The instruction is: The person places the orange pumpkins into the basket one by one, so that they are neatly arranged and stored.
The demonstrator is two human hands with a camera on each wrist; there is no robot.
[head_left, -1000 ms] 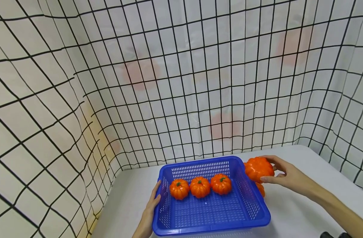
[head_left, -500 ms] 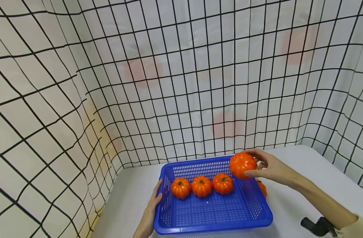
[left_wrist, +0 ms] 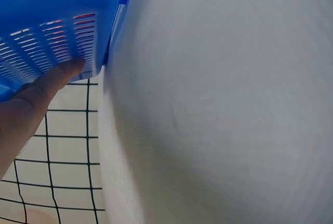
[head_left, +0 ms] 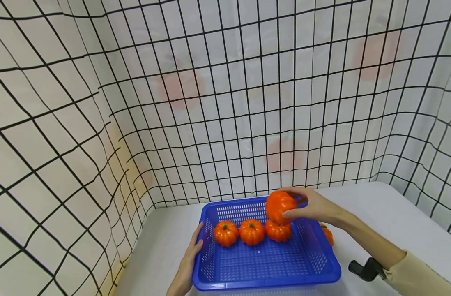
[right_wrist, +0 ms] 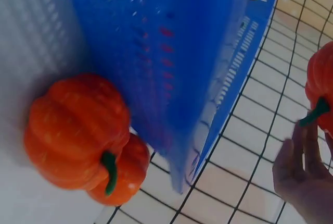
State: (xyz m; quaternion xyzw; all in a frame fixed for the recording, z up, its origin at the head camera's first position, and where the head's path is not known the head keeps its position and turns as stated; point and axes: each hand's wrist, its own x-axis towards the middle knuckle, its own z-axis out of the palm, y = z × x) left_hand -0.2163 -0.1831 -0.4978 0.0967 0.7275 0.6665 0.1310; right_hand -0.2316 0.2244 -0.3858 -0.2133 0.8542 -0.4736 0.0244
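My right hand [head_left: 312, 205] holds a glossy orange toy pumpkin [head_left: 279, 205] over the blue plastic basket [head_left: 266, 283], thumb on its near side. In the right wrist view this pumpkin [right_wrist: 320, 78] shows a green stem pointing away from the palm. Several pumpkins sit in a row in the basket: a left one [head_left: 226, 233], a middle one [head_left: 251, 231], and a right one [head_left: 278, 231] partly covered by the held one. Along the basket's left outer side rests my left hand [head_left: 188, 259]; a straight finger [left_wrist: 57, 75] touches the slotted wall in the left wrist view.
Two more pumpkins lie outside the basket's right wall, a near one [right_wrist: 78, 130] overlapping a farther one [right_wrist: 122, 174]; the head view shows only a sliver. The white table [head_left: 362, 205] is bounded by black netting [head_left: 229, 123]. A black device [head_left: 366, 269] is on my right wrist.
My right hand has carried the pumpkin leftward from beyond the basket's right edge to above the right pumpkin in the row. The left hand stays at the basket's left side.
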